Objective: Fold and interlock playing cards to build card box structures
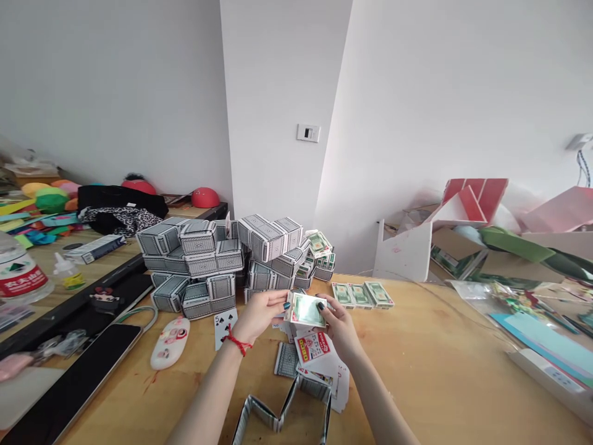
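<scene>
Biggest thing in front of you is the wooden table, and at its far side you've got a big heap of card blocks, all grey patterned backs, stacked a few layers high. Your phone or tablet (can't tell which) lies dark screen up along the left. Nearest you there's a zigzag strip of the same patterned cards, standing on edge, kinda M-shaped, cut off by the bottom of the view.

Your left hand is pinching the left end of the green pack, and your right hand has the right end pinched too, with a dark-nailed digit on its face. So the pack sits between both hands, just above the loose cards, pretty much mid-view.

White mouse is left of your left forearm. Three more green packs lie side by side past your right hand, near the blocks. The red card is on the loose ones, and the five of spades lies face up by your red bracelet
</scene>
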Motion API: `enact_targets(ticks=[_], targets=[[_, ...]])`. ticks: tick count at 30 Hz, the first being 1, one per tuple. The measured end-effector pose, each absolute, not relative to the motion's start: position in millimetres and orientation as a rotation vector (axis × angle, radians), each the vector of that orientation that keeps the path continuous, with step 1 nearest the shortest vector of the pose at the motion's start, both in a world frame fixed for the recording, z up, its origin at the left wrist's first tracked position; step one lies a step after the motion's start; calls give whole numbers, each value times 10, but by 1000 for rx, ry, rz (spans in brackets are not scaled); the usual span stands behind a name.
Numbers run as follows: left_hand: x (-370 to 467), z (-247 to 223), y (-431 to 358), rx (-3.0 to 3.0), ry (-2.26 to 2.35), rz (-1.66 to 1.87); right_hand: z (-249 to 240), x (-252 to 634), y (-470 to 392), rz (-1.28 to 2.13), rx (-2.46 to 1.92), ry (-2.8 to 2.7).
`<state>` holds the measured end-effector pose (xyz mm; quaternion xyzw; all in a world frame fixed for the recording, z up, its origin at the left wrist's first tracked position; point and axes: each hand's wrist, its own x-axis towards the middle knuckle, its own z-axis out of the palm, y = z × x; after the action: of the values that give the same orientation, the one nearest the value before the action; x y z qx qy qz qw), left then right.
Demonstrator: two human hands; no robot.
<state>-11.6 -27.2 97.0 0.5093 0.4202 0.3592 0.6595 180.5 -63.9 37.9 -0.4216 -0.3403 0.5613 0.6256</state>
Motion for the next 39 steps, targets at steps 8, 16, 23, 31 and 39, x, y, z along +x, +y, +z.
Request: enact_targets(ticks=[8, 16, 23, 31, 39], targets=[[26, 804, -259, 1159, 1031, 890, 456, 1820, -660, 1224, -998, -842], [127, 772, -296, 1411, 1229, 961, 448, 1740, -666, 1026, -1001, -1002], [265, 765, -404, 1649, 1191, 1052, 543, 1710, -693, 864, -1066, -1064], [107, 757, -299, 1579, 1241, 1164, 527, 1630, -707, 746, -1145, -1210], [162, 694, -277, 1554, 1214, 1162, 452, 1585, -714, 549, -1325, -1390]])
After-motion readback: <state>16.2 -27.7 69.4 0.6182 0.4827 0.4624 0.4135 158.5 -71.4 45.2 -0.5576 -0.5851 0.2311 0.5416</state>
